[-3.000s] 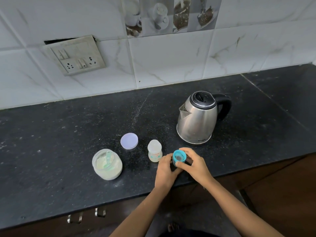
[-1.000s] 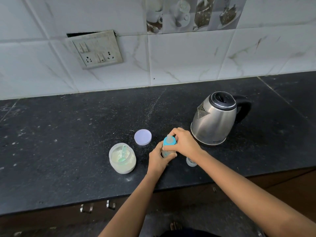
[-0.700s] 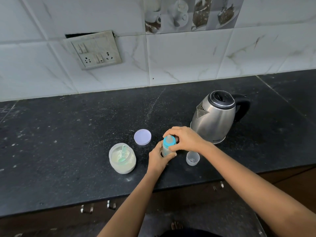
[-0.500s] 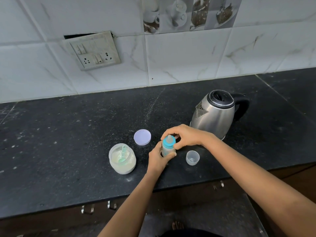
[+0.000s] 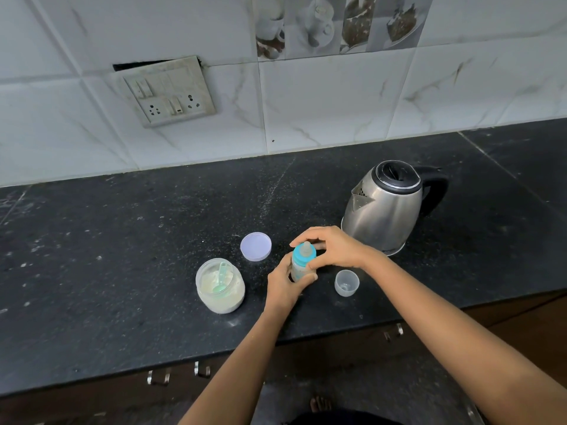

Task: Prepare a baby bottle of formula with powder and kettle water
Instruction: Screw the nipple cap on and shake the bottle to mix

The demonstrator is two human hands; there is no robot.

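A small baby bottle (image 5: 300,271) stands upright near the counter's (image 5: 122,240) front edge. The left hand (image 5: 285,285) grips its body, and the right hand (image 5: 336,246) curls around its blue collar (image 5: 300,258). An open powder jar (image 5: 220,286) sits toward the left edge, and a steel kettle (image 5: 386,210) stands nearer the back.

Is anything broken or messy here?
Yes. The switch plate on the wall hangs crooked, with a dark gap above it, and looks grimy. White specks, perhaps powder, dust the black counter around the open powder jar.
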